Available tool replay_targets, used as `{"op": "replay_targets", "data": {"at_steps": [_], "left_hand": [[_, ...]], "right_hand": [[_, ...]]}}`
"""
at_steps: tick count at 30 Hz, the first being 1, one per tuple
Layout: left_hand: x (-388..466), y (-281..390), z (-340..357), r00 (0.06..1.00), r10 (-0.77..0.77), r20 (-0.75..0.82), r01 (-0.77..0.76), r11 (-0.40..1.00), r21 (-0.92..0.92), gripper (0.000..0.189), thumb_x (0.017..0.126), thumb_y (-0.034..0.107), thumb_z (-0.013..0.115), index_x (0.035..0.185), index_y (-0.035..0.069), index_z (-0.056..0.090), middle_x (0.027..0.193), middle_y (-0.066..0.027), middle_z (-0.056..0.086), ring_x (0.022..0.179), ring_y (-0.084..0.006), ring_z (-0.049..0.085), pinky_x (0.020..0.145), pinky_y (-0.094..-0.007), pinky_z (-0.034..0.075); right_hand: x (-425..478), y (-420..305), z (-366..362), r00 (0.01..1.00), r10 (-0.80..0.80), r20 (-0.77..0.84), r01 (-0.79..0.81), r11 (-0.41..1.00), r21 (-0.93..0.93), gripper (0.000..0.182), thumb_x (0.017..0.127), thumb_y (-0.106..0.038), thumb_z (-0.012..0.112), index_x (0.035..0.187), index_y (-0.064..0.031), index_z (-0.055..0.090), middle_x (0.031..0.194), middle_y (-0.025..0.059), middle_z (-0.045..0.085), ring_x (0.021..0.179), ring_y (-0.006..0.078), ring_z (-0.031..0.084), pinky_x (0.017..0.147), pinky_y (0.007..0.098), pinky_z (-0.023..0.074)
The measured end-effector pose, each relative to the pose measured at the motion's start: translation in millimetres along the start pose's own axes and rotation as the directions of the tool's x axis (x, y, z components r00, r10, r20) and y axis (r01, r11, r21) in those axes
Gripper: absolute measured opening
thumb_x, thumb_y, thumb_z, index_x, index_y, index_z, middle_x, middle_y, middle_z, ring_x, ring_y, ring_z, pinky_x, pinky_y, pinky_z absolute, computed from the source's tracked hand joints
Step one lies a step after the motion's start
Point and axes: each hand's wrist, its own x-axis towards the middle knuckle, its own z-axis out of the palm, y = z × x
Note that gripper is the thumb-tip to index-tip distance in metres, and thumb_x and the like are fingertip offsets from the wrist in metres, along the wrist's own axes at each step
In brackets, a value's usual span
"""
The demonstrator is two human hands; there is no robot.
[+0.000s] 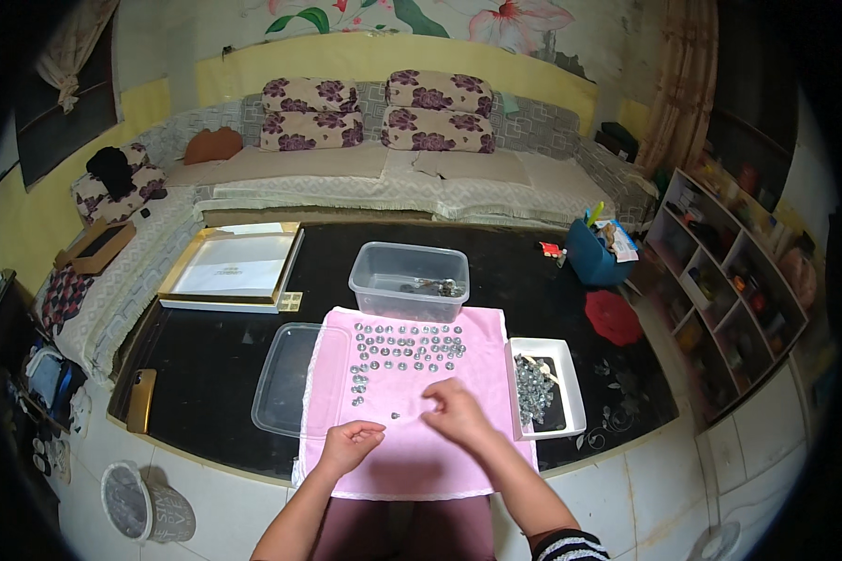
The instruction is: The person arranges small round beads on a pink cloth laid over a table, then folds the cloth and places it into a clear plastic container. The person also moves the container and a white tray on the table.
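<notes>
A pink cloth [400, 470] with a white edge lies before me. On it, small clear glass-like pieces [393, 342] stand in several rows, with a short column at their left. One single piece [395, 416] lies apart, between my hands. My left hand [351, 447] hovers low over the cloth, its fingers curled close to the thumb; whether it pinches anything I cannot see. Blurred by motion, my right hand [457, 412] is bent over the cloth right of the single piece, and its grasp is unclear. A white box [572, 393] at the right holds a heap of similar pieces [533, 393].
A clear plastic tub [403, 305] stands behind the rows, with small items inside. Its likely lid [277, 382] lies partly under the cloth. The black table [210, 386] also bears a gold phone [140, 401], a shallow gold-edged box [224, 270], a blue container [596, 259] and a red mat [612, 318].
</notes>
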Motion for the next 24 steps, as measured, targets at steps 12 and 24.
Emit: {"op": "replay_targets", "data": {"at_steps": [12, 24], "left_hand": [[3, -5, -3, 1.000, 0.006, 0.004, -0.006, 0.997, -0.071, 0.014, 0.081, 0.003, 0.065, 0.094, 0.000, 0.066, 0.077, 0.0003, 0.064, 0.067, -0.0026, 0.056, 0.062, -0.0163, 0.046], [6, -7, -4, 1.000, 0.008, 0.018, -0.007, 0.997, -0.077, 0.014, 0.082, 0.004, 0.065, 0.095, 0.001, 0.067, 0.078, -0.0002, 0.065, 0.067, -0.0035, 0.057, 0.062, -0.0171, 0.047]], "right_hand": [[78, -2, 97, 0.987, -0.155, -0.044, 0.153, 0.987, -0.051, 0.013, 0.075, -0.004, 0.055, 0.088, -0.0040, 0.060, 0.086, 0.0164, 0.058, 0.081, 0.0329, 0.058, 0.071, 0.0399, 0.0480], [92, -29, 93, 0.976, -0.109, 0.190, 0.154, 0.959, -0.237, 0.031, 0.069, -0.028, 0.067, 0.092, -0.0073, 0.060, 0.097, 0.0145, 0.053, 0.096, 0.0315, 0.053, 0.079, 0.0408, 0.0469]]}}
